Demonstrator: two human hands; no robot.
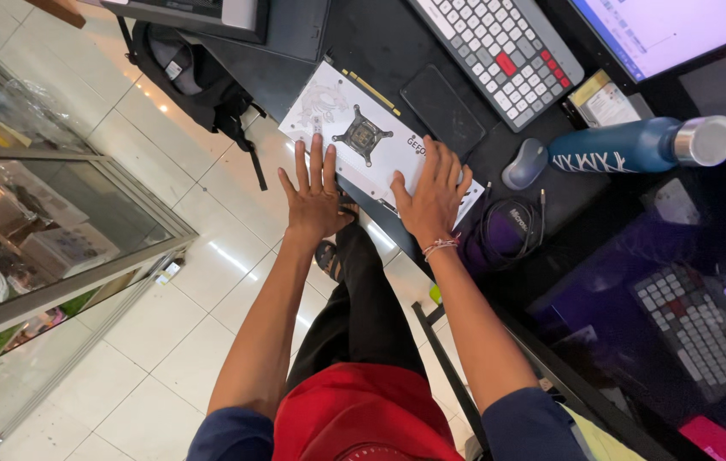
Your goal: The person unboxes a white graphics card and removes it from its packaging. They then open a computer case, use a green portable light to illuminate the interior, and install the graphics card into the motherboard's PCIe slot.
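while both hands lie flat with fingers spread, gripping nothing, the left hand (313, 195) and right hand (433, 198) press on a white graphics card (369, 141). it rests at the black desk (380, 43) edge, near a keyboard (497, 53), mouse (524, 163) and blue bottle (636, 146).

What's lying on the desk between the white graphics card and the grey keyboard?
In the head view, a flat black phone-like slab lies on the dark desk between the white graphics card and the grey keyboard.

The graphics card (363, 141) lies at the desk (380, 43) edge, phone (442, 109) beside it, keyboard (500, 51) beyond.
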